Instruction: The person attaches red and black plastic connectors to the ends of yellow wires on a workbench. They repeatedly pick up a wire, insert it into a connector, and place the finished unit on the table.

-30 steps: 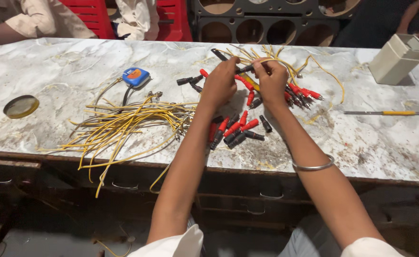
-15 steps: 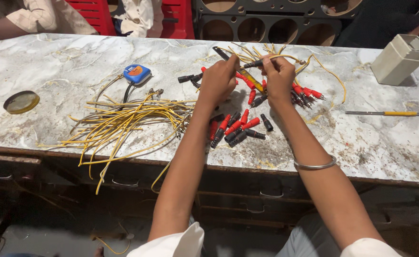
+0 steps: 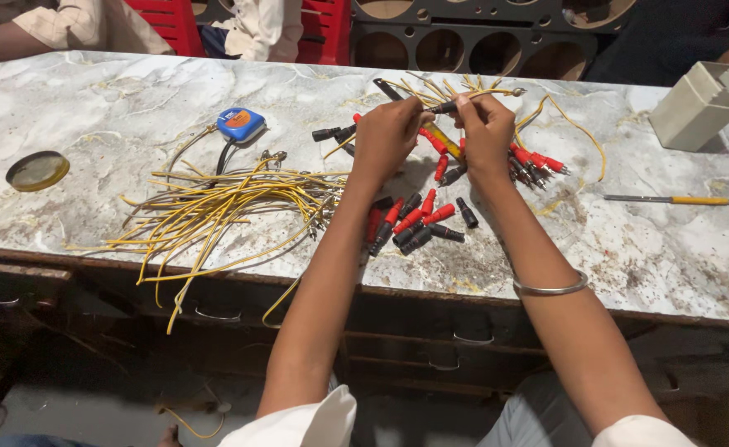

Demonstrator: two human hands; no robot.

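Left hand (image 3: 387, 136) and right hand (image 3: 487, 132) pinch one thin yellow wire's black plug (image 3: 445, 107) above tabletop (image 3: 132, 91) far edge; seating plug likely needs steady alignment.

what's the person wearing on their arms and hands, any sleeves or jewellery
Both forearms are bare, with short white sleeves ending near the elbows. The right wrist carries a thin plain silver bangle. The left hand and right hand are ungloved; no rings show.

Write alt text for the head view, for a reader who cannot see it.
Over a marble-patterned table, the left hand and right hand together hold a black connector on a yellow wire. Red and black connectors lie below them, a tangle of yellow wires to the left.
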